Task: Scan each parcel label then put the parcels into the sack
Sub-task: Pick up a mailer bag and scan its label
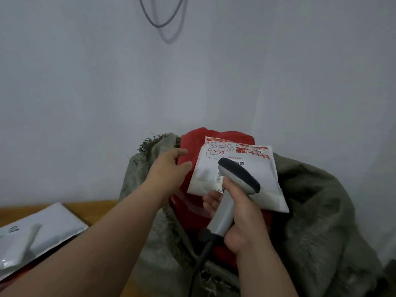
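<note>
Parcel (233, 174) lies on red parcels in the sack (321, 200) mouth, my right hand (240, 213) gripping the scanner (237, 179), left hand (169, 168) loose-fingered, empty beside it; unsupported, I reckon it could slide out.

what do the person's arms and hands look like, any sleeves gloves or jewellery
Both forearms are bare right down to the bottom edge of the picture, with no sleeve showing. The left hand and the right hand wear no gloves. No ring, watch or bracelet shows on either wrist or on the fingers in view, and no markings can be made out.
</note>
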Motion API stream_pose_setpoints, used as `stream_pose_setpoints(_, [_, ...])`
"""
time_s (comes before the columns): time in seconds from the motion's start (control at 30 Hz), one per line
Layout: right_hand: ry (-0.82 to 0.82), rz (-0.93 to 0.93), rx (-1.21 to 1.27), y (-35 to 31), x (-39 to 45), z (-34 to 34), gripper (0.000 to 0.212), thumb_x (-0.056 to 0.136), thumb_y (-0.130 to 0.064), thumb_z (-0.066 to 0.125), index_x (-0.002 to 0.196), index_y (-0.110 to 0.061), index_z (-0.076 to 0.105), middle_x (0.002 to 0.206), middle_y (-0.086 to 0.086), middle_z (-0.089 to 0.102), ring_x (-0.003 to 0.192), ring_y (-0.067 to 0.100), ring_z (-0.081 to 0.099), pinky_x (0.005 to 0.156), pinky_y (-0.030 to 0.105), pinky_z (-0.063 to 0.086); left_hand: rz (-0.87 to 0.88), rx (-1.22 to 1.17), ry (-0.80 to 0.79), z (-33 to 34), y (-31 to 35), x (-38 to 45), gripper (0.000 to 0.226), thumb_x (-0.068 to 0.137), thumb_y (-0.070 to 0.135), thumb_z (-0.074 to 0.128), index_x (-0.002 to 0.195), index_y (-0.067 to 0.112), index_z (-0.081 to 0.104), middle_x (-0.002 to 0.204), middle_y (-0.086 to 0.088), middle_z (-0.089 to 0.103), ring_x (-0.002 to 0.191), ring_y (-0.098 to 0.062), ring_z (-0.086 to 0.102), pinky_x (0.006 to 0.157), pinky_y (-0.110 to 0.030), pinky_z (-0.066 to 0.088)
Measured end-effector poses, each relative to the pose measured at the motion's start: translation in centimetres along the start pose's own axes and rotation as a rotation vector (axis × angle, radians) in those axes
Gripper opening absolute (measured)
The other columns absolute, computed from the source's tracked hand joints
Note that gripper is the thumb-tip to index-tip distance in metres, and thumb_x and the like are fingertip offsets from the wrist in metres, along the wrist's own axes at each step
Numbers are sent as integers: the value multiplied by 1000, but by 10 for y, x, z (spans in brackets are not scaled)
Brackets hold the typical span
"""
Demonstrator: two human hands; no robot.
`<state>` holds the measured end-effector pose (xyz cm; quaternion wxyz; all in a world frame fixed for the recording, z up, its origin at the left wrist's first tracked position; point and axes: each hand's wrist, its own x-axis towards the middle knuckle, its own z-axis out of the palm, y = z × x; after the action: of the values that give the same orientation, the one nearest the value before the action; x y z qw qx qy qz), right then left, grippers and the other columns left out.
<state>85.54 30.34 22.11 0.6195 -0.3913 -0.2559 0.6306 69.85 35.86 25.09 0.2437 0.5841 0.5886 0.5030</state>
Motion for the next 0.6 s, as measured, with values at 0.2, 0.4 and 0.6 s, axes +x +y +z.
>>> stream_pose_setpoints(0.2, [-183, -11, -162, 17, -14, 31, 20, 86, -27, 78, 81, -7, 78, 78, 14, 75, 71, 26, 75, 65, 35, 63, -90, -156, 194, -56, -24, -16, 29, 93, 22, 65, 123, 24, 64, 107, 2, 66, 92, -12, 63, 69, -25, 50])
stream_pose_setpoints(0.4, [-339, -20, -418, 85, -42, 87, 18, 88, -24, 76, 79, -9, 72, 73, 7, 70, 68, 19, 70, 60, 30, 56, -232, -176, 347, -138, -100, -53, 25, 97, 25, 61, 123, 27, 61, 108, 10, 60, 89, 1, 52, 64, -18, 37])
stream_pose_setpoints(0.6, [-364, 89, -579, 188, -73, 148, 19, 86, -30, 77, 91, -12, 74, 74, 2, 72, 68, 14, 70, 62, 28, 58, -453, -162, 404, -227, -184, -102, 25, 98, 23, 59, 123, 24, 61, 106, 7, 60, 90, -7, 55, 62, -18, 36])
